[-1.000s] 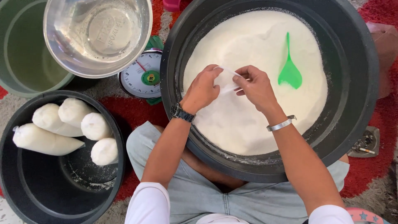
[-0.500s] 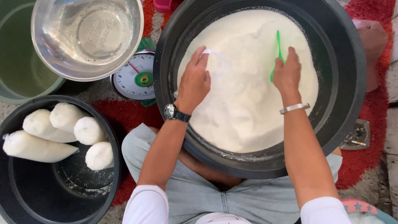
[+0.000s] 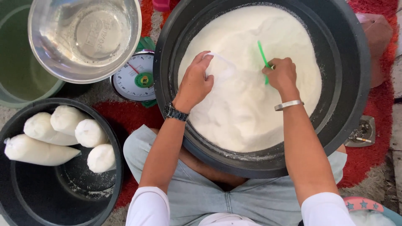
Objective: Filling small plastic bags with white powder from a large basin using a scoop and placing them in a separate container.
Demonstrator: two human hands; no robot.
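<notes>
The clear plastic bag [image 3: 220,69] looks thin, limp and light, likely slippery with powder; its mouth edge seems the best place to grip. It lies on the white powder [image 3: 247,109] just ahead of the left hand [image 3: 194,81], whose fingers pinch its rim, thumb beneath. The right hand [image 3: 281,75] has its fingers curled tight around the green scoop [image 3: 263,56], blade sunk in the powder just beyond the knuckles. All of this sits inside the large black tub [image 3: 347,83].
</notes>
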